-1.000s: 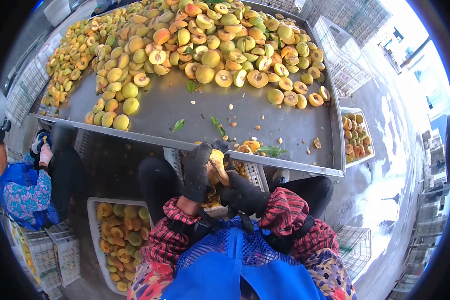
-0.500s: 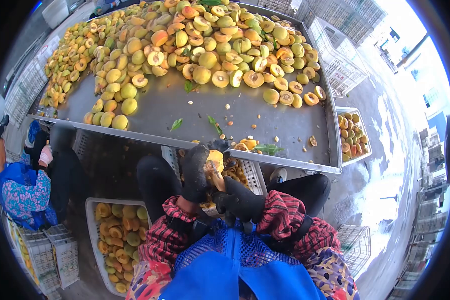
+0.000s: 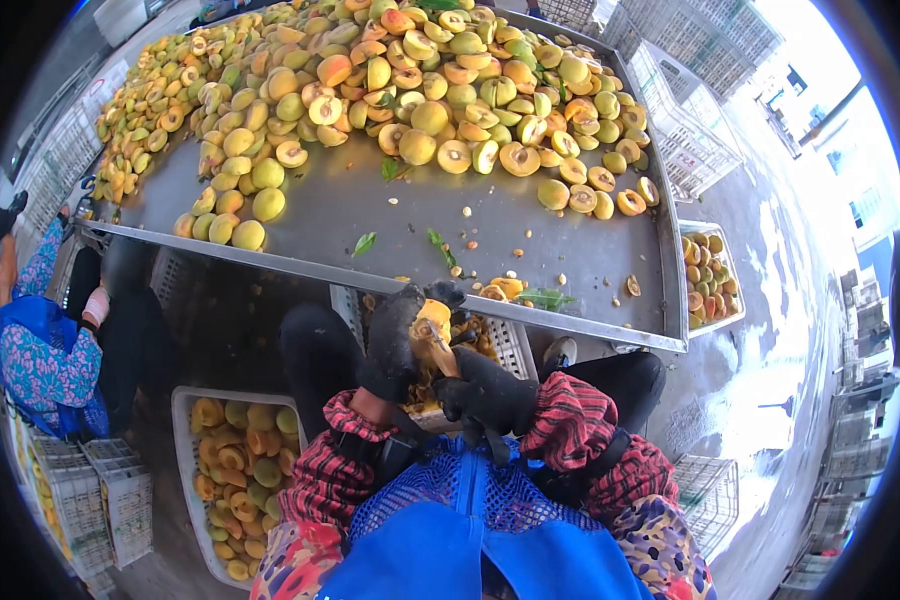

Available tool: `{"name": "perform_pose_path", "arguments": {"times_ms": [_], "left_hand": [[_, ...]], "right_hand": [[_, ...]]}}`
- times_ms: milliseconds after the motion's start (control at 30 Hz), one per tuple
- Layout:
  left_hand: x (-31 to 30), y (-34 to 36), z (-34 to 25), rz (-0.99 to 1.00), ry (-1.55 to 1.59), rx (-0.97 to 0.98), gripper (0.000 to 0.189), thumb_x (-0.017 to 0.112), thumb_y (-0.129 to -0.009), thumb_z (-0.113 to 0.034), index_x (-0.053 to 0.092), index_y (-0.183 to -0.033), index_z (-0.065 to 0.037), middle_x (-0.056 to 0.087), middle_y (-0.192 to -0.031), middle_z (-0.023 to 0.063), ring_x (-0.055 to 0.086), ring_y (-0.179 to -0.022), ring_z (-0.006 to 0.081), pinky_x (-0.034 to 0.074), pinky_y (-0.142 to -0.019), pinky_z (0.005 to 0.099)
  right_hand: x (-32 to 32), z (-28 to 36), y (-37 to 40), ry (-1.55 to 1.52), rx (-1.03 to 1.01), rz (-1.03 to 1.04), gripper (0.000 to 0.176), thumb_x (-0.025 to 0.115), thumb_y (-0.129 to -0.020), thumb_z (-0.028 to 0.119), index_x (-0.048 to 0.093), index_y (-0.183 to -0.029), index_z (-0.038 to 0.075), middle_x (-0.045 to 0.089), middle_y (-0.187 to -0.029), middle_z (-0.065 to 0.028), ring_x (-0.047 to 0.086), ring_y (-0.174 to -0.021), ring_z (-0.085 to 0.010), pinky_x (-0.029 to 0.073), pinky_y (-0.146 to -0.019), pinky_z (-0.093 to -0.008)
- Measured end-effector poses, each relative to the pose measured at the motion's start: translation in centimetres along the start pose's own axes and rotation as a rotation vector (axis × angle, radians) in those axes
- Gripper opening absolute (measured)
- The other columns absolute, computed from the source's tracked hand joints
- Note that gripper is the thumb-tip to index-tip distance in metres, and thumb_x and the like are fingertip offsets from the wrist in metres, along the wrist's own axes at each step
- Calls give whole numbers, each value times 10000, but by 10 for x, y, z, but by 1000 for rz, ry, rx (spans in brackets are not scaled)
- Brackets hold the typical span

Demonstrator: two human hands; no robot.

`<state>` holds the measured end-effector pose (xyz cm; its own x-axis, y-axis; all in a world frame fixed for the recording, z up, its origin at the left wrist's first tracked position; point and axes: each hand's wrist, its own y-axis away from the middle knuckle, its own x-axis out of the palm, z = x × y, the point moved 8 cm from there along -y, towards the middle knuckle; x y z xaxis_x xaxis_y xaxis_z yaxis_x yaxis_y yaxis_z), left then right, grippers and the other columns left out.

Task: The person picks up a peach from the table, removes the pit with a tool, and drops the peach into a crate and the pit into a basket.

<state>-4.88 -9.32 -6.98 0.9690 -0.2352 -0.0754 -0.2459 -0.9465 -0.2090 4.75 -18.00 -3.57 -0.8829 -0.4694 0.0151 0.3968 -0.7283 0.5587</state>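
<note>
Left hand (image 3: 394, 338), black-gloved, had its fingers curled around a yellow fruit (image 3: 431, 318), cut face outward, above the white crate (image 3: 515, 352) at the metal table's (image 3: 320, 225) near edge. Right hand (image 3: 488, 393), also gloved, had its fingers closed on a slender tan tool (image 3: 445, 358) that met the fruit; tip detail too small to tell. Halved fruits (image 3: 455, 156) lay heaped across the table's far side.

A heap of halved fruit (image 3: 430, 118) is lying across the table's (image 3: 340, 200) far part, with pits (image 3: 467, 212) lying before it. One crate (image 3: 515, 352) is standing below the near edge, a fruit-filled crate (image 3: 190, 480) left of it, another fruit crate (image 3: 718, 324) beyond the table's right side.
</note>
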Motion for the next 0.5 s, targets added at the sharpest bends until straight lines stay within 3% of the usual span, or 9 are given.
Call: {"name": "perform_pose_path", "arguments": {"times_ms": [100, 233, 300, 367, 400, 500], "left_hand": [[-5, 3, 15, -165, 104, -38, 355, 344, -954, -233, 560, -1053, 32, 620, -971, 122, 603, -877, 178, 495, -786, 301], [-9, 5, 2, -136, -90, 55, 324, 374, -940, -209, 553, -1066, 30, 616, -994, 131, 596, -912, 205, 476, -829, 331], [-6, 3, -29, -92, -285, 233, 298, 408, -921, -186, 550, -1076, 26, 607, -1021, 135, 587, -939, 214, 462, -854, 344], [-1, 10, -74, -35, -550, 518, 283, 442, -900, -162, 544, -1089, 22, 595, -1051, 140, 576, -965, 220, 448, -875, 351], [-3, 12, -64, -36, -532, 474, 285, 467, -883, -156, 542, -1094, 21, 589, -1061, 145, 571, -972, 236, 441, -883, 360], [-5, 9, -22, -18, -427, 329, 309, 522, -850, -153, 531, -1105, 22, 576, -1075, 158, 562, -983, 272, 428, -898, 380]], "right_hand": [[10, 8, 7, -256, 76, 10, 255, 524, -864, 199, 438, -1017, 14, 521, -674, -59, 497, -392, -152, 417, -342, -280], [11, 14, 8, -222, 67, 32, 255, 525, -862, 179, 424, -1042, 29, 521, -686, -63, 495, -395, -149, 424, -348, -283], [7, 14, 9, -98, 71, -6, 261, 528, -860, 169, 416, -1057, 39, 519, -691, -66, 497, -398, -149, 425, -348, -285], [-2, -5, -6, 183, -69, -39, 268, 527, -860, 159, 407, -1071, 45, 514, -691, -68, 498, -392, -156, 420, -339, -285], [-3, -7, -10, 322, -141, -54, 271, 527, -860, 155, 403, -1077, 49, 512, -692, -69, 499, -388, -160, 418, -335, -285], [-4, -8, -8, 234, -81, -10, 265, 524, -864, 162, 405, -1072, 48, 506, -679, -62, 497, -399, -153, 413, -334, -285]]}}
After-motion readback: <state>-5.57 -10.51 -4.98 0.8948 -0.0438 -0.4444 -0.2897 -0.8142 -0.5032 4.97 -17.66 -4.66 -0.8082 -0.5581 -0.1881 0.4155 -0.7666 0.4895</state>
